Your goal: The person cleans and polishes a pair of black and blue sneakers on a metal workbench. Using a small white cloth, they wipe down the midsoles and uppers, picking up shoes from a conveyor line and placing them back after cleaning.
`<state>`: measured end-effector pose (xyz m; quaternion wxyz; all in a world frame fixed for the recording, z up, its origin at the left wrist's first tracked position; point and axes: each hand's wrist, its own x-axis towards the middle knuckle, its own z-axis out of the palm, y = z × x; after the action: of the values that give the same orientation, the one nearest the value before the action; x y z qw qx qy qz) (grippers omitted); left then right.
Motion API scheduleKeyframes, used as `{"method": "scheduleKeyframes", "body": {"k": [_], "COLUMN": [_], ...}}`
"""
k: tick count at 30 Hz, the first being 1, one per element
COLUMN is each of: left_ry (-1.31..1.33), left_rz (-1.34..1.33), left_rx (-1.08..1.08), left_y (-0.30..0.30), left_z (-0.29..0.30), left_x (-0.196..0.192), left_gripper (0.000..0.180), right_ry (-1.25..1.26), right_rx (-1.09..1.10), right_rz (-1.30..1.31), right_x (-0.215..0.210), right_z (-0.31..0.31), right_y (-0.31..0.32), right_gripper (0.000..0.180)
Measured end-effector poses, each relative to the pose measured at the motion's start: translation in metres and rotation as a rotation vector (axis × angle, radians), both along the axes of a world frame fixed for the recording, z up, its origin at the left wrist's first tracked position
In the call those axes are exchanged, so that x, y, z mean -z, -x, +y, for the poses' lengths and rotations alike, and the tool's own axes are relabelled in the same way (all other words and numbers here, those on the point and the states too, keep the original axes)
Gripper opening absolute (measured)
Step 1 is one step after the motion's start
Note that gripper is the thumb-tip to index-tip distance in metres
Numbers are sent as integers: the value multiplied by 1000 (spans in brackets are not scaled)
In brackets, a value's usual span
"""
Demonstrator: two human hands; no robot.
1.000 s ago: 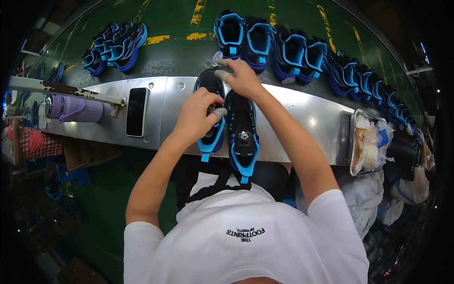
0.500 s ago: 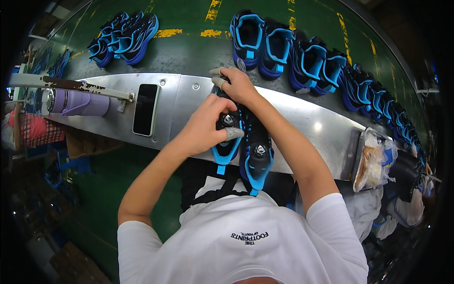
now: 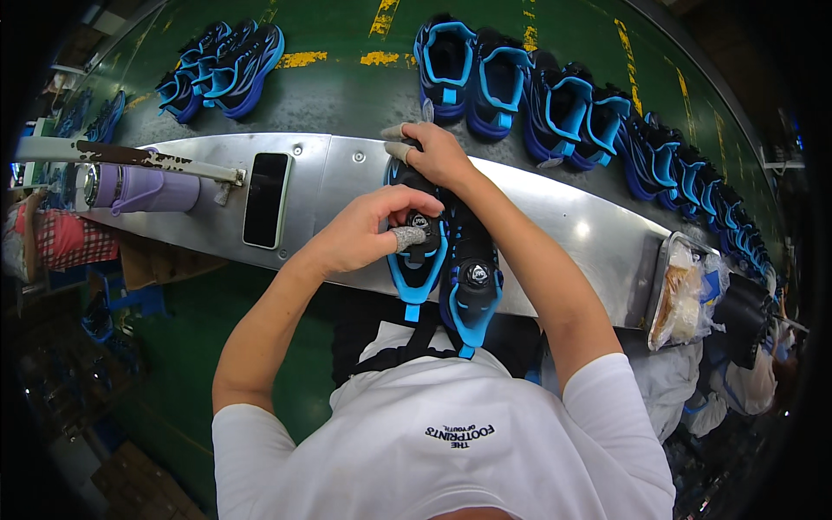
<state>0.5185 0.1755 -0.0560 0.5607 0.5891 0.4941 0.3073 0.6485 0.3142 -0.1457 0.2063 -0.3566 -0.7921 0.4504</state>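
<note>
Two black shoes with blue trim lie side by side before me, heels toward my body: a left shoe (image 3: 418, 276) and a right shoe (image 3: 471, 299). Each has a round dial on its tongue. My left hand (image 3: 368, 227) pinches the left shoe's dial (image 3: 419, 223) between thumb and forefinger, with a grey cover on the thumb. Over that shoe's toe end curls my right hand (image 3: 440, 158), pale covers on two of its fingertips. The toes are mostly hidden beneath my right hand and wrist.
The shoes rest on a metal ledge (image 3: 537, 217) along a green surface (image 3: 347, 95). More black-and-blue shoes (image 3: 498, 87) line its far side. On the ledge are a phone (image 3: 268, 200), a purple bottle (image 3: 160, 189) under a worn metal bar (image 3: 173, 160), and a tray (image 3: 660, 290) with plastic bags.
My left hand has turned slightly, its thumb shifting up the left shoe onto the dial. The shoes on the green surface have slid a little to the left. My right hand stays put.
</note>
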Motion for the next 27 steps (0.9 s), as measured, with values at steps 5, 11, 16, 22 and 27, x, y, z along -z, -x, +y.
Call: {"method": "scheduleKeyframes", "body": {"k": [5, 11, 16, 22, 27], "left_ry": [-191, -109, -251, -105, 628], "left_rz": [169, 20, 125, -75, -845], "left_rx": [-92, -159, -87, -534, -549], "left_y": [-3, 10, 8, -4, -19], "left_z": [-8, -11, -22, -102, -111], "left_x": [0, 7, -1, 1, 7], "left_gripper": [42, 33, 31, 23, 33], "right_ry": [5, 13, -81, -58, 138], "right_rx": [5, -14, 33, -17, -454], "right_rz": [22, 56, 25, -57, -68], "right_x": [5, -5, -17, -96, -113], "right_z": [0, -1, -13, -30, -80], "right_y": [13, 22, 14, -39, -52], "right_gripper": [34, 33, 28, 28, 38]}}
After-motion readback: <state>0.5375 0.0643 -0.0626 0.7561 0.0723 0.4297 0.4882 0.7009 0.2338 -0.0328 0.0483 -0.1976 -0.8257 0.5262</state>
